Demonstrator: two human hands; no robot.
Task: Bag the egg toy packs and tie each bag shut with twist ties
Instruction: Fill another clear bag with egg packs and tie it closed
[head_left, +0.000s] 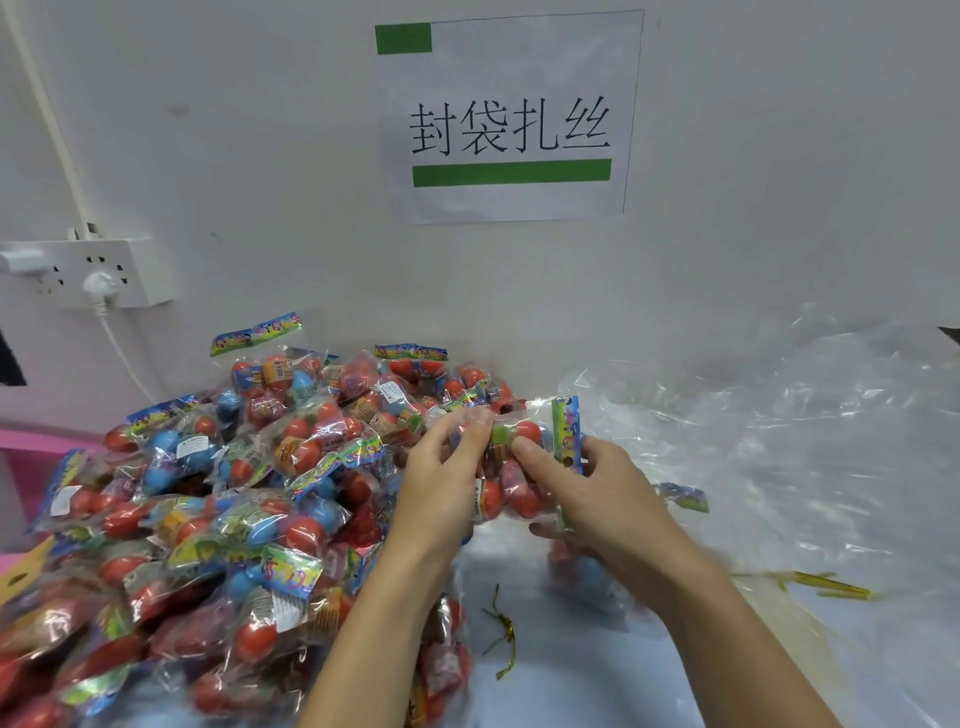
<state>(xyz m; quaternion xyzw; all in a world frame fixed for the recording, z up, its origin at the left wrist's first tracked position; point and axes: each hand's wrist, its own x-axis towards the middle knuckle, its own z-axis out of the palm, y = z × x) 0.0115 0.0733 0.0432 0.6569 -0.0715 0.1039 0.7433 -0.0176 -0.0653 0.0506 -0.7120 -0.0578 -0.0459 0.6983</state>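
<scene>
Two bare forearms, no sleeves in view. Left hand (441, 483) and right hand (587, 493) ungloved, no rings, watch or bracelet to be seen. Short, plain fingernails on the visible fingers (524, 448). Slender wrists, slightly blurred along the right forearm's edge.

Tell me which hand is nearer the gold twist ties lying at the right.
Right. The right hand holds the egg toy pack left of the gold twist ties; the left hand grips it farther left.
</scene>
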